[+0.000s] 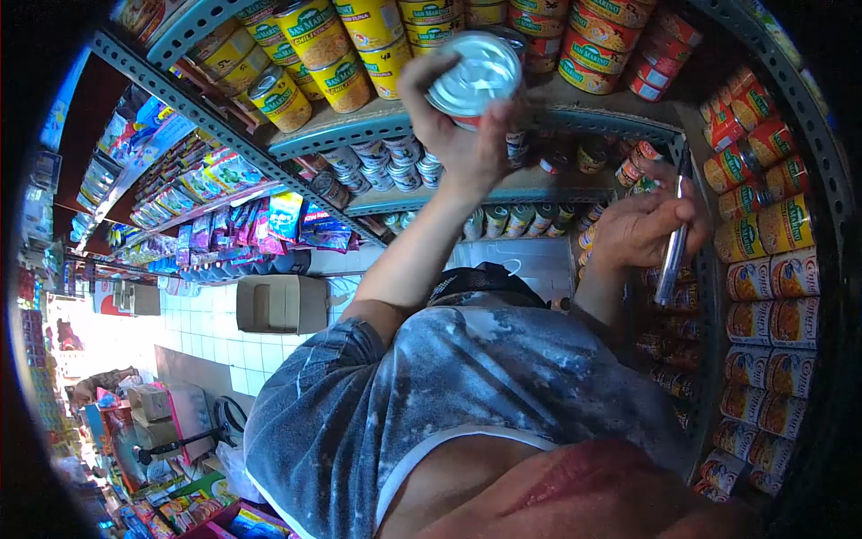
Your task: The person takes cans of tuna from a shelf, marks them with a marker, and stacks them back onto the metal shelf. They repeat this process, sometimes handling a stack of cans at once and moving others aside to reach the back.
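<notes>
From where I watch, the wide head view bends everything, and the person's grey mottled shirt [467, 395] fills the lower middle, hiding whatever lies below the shelves there. The black edges of the lens cut off the far corners, so the shelf ends are lost. I cannot read the label of the tin can [476, 76] being held: only its shiny silver end faces me, with a thin strip of red at its lower edge. The left hand [458, 126] is raised high and its fingers wrap around that can from below and behind, holding it just in front of the upper metal shelf [359, 133]. The right hand [642, 225] sits lower and to the right, well apart from the can, closed around a dark pen-like marker [673, 242] that runs up and down through the grip (its tip is too small for me to make out). Yellow San Marino cans [328, 54] stand in rows on the shelf beside the raised can, and red and yellow cans [763, 225] stack up the right side. Further left, coloured sachets [224, 207] hang in blurred rows, and a cardboard box [280, 304] rests on the white tiled floor.
</notes>
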Available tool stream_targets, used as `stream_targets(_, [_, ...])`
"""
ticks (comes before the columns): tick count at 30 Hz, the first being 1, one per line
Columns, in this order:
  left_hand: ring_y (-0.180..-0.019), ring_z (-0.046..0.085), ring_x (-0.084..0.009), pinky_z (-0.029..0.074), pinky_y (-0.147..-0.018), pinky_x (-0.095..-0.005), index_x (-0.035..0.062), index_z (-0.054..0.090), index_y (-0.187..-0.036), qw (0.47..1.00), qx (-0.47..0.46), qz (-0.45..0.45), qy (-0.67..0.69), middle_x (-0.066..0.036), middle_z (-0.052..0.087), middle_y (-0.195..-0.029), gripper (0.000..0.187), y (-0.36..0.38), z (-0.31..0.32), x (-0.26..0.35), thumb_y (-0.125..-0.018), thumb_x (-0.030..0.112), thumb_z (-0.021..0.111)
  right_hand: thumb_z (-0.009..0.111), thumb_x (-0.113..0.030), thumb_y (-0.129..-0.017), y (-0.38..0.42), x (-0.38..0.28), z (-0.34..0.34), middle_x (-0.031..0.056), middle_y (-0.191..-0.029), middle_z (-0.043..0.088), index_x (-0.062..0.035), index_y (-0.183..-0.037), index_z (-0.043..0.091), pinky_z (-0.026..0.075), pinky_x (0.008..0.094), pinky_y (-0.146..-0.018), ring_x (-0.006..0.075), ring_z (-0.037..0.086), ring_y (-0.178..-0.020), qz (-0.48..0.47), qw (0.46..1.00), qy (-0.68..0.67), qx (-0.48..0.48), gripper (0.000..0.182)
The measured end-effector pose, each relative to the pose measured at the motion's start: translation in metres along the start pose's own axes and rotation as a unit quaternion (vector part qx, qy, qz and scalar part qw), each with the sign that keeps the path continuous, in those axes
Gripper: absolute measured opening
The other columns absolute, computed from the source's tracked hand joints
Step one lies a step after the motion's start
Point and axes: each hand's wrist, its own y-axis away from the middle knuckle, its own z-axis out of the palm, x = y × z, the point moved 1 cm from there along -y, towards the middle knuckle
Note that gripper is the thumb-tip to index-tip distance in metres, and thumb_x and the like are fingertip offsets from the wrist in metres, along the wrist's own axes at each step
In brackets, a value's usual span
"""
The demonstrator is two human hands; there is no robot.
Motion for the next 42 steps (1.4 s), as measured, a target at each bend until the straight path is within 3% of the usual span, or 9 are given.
stream_targets(7, [-0.103, 0.052, -0.0325, 0.044, -0.087, -0.0384, 0.0032, 0.050, -0.115, 0.956, -0.018, 0.201, -0.211, -0.016, 0.052, -0.111, 0.066, -0.046, 0.033, -0.043, -0.070, 0.037, 0.085, 0.059, -0.024, -0.095, 0.005, 0.004, 0.020, 0.0190, -0.080, 0.066, 0.0051, -0.099, 0.057, 0.048, 0.0238, -0.058, 0.0202, 0.065, -0.067, 0.126, 0.991, 0.004, -0.044, 0.030])
stream_targets(13, [-0.105, 0.051, -0.0359, 0.036, -0.092, -0.0450, 0.0036, 0.053, -0.117, 0.913, -0.023, 0.119, -0.390, -0.019, 0.055, -0.108, 0.064, -0.036, 0.051, -0.037, -0.072, 0.040, 0.081, 0.056, -0.018, -0.097, 0.005, 0.019, 0.013, 0.0161, -0.077, 0.065, 0.0054, -0.102, 0.058, 0.047, 0.0234, -0.055, 0.0181, 0.064, -0.066, 0.109, 0.990, 0.010, -0.084, 0.024])
stream_targets(16, [-0.106, 0.052, -0.0380, 0.039, -0.092, -0.0454, 0.0012, 0.052, -0.123, 0.776, 0.004, 0.126, -0.618, -0.022, 0.054, -0.111, 0.047, -0.033, 0.056, -0.039, -0.087, 0.030, 0.066, 0.055, -0.018, -0.097, 0.003, 0.026, 0.010, 0.0154, -0.076, 0.065, 0.0054, -0.101, 0.058, 0.047, 0.0238, -0.056, 0.0172, 0.063, -0.065, 0.128, 0.989, 0.022, -0.073, 0.024])
stream_targets(20, [-0.106, 0.042, -0.0338, 0.032, -0.091, -0.0435, 0.0125, 0.061, -0.113, 0.890, 0.032, 0.153, -0.428, -0.017, 0.048, -0.115, 0.037, -0.031, 0.043, -0.058, -0.086, 0.037, 0.065, 0.054, -0.018, -0.097, 0.002, 0.039, 0.001, 0.0150, -0.075, 0.065, 0.0060, -0.100, 0.058, 0.047, 0.0245, -0.057, 0.0164, 0.062, -0.063, 0.142, 0.988, 0.028, -0.061, 0.025])
stream_targets(25, [-0.106, 0.045, -0.0281, 0.035, -0.091, -0.0384, 0.0125, 0.066, -0.105, 0.903, 0.024, 0.177, -0.390, -0.012, 0.052, -0.116, 0.021, -0.026, 0.037, -0.060, -0.083, 0.012, 0.068, 0.059, -0.012, -0.094, -0.002, 0.063, -0.010, 0.0167, -0.086, 0.068, 0.0051, -0.101, 0.061, 0.056, 0.0291, -0.063, 0.0202, 0.068, -0.072, 0.157, 0.988, -0.010, -0.012, 0.019])
stream_targets(33, [-0.111, 0.047, -0.0273, 0.039, -0.093, -0.0385, 0.0075, 0.062, -0.107, 0.915, 0.053, 0.180, -0.358, -0.012, 0.050, -0.117, 0.027, -0.024, 0.039, -0.052, -0.084, -0.005, 0.059, 0.059, -0.010, -0.093, -0.038, 0.123, -0.013, 0.0140, -0.105, 0.068, 0.0025, -0.106, 0.061, 0.048, 0.0343, -0.091, 0.0210, 0.064, -0.097, 0.100, 0.993, 0.058, -0.011, 0.018])
stream_targets(37, [-0.107, 0.046, -0.0279, 0.037, -0.091, -0.0377, 0.0082, 0.058, -0.102, 0.932, 0.053, 0.230, -0.276, -0.015, 0.050, -0.120, 0.031, -0.008, 0.055, -0.037, -0.074, -0.001, 0.063, 0.082, -0.016, -0.076, -0.050, 0.163, -0.015, 0.0147, -0.114, 0.061, 0.0007, -0.115, 0.053, 0.047, 0.0347, -0.092, 0.0249, 0.062, -0.098, 0.054, 0.974, 0.203, -0.088, 0.052])
stream_targets(38, [-0.105, 0.047, -0.0279, 0.037, -0.089, -0.0392, 0.0090, 0.057, -0.100, 0.930, 0.064, 0.250, -0.261, -0.015, 0.052, -0.117, 0.034, -0.001, 0.065, -0.041, -0.068, -0.001, 0.061, 0.089, -0.022, -0.065, -0.045, 0.167, -0.012, 0.0127, -0.111, 0.058, -0.0004, -0.114, 0.050, 0.046, 0.0343, -0.090, 0.0251, 0.061, -0.096, 0.163, 0.974, 0.132, -0.080, 0.066])
stream_targets(42, [-0.095, 0.052, -0.0289, 0.039, -0.085, -0.0399, 0.0091, 0.058, -0.099, 0.957, -0.054, 0.238, -0.157, -0.012, 0.059, -0.105, 0.034, 0.026, 0.100, -0.031, -0.066, 0.000, 0.062, 0.090, -0.020, -0.062, -0.050, 0.160, -0.013, 0.0124, -0.104, 0.057, -0.0032, -0.118, 0.045, 0.049, 0.0344, -0.078, 0.0214, 0.057, -0.096, 0.239, 0.942, 0.171, -0.163, 0.075])
